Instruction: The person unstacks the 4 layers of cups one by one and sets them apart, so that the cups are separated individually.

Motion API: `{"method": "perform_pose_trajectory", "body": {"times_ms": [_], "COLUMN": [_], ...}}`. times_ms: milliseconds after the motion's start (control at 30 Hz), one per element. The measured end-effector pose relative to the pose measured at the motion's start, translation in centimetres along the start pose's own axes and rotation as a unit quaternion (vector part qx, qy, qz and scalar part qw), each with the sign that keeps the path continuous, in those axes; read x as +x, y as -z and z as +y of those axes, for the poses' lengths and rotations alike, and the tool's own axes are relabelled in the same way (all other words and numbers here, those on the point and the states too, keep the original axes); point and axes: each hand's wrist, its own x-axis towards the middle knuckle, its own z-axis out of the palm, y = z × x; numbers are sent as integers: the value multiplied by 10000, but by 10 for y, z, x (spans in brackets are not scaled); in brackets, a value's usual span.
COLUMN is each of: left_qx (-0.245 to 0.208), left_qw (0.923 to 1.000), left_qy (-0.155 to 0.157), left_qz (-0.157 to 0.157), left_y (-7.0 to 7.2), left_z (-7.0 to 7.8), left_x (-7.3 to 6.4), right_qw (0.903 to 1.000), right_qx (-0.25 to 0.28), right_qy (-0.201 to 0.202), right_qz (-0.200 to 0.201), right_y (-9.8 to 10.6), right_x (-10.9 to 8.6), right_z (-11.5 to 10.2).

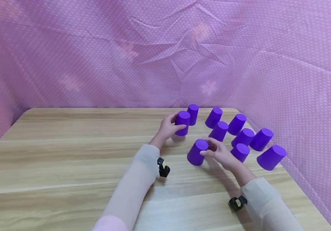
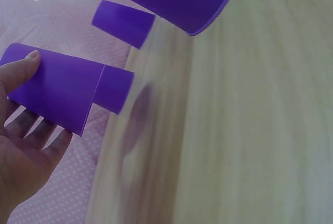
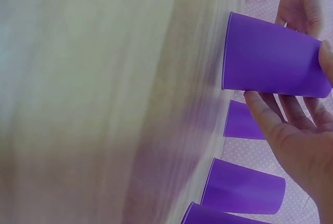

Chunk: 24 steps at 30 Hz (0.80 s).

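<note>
My left hand (image 1: 167,128) grips an upside-down purple plastic cup (image 1: 182,124), thumb on the near side and fingers behind. In the left wrist view this cup (image 2: 60,86) appears raised off the wood, with a shadow beneath. Nearer to me, my right hand (image 1: 222,154) holds a second inverted purple cup (image 1: 195,154) between thumb and fingers. The right wrist view shows that cup (image 3: 270,57) with its wide rim toward the tabletop, seemingly lifted too. Just behind the left hand's cup stands another purple cup (image 1: 193,115).
Several more inverted purple cups stand to the right, among them a back one (image 1: 214,117), one beyond my right hand (image 1: 218,131) and one at the right edge (image 1: 271,158). The wooden table (image 1: 67,160) meets a pink dotted cloth (image 1: 165,64) behind and at the sides.
</note>
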Motion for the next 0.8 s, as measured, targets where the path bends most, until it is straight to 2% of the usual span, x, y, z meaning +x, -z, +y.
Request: {"method": "perform_pose_trajectory", "body": {"times_ms": [267,533,800], "left_qx": [66,157,198], "left_qw": [9997,9994,9988], "left_qy": [211,82,167], "left_qz": [-111,-283,-412], "left_y": [-17,-33,-41], "left_z": [-2,-6,-14], "left_x": [1,3,2], "right_qw": [10000,10000,10000], "right_qx": [-93,-69,-17], "right_qy": [5,21,57], "right_qz": [18,5,35], "right_y": [2,2,1], "right_x": [1,1,1], "right_z": [2,1,4]}}
